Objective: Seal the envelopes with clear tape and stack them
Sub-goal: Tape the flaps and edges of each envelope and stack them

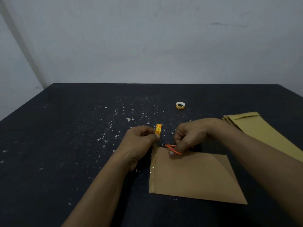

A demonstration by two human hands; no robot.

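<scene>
Left hand (139, 138) pinches a small yellow printed tape roll (158, 129) at 11 o'clock of the flat brown paper envelope (193, 176), which lies on the black speckled counter (65, 128). Right hand (190, 135) fingers (172, 152) clench orange-handled scissors (170, 146). Envelope is likely light, floppy and slide-prone, best pinched by an edge; the clear tape strip (153, 167) on its 9 o'clock edge is probably thin and clingy.

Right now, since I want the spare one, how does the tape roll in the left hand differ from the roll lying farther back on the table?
The held tape roll stands on edge; the far tape roll lies flat, hole facing up. The held tape roll is pinched in the left hand above the table; the far tape roll rests free, touched by nothing. Both are yellow with red print.
</scene>
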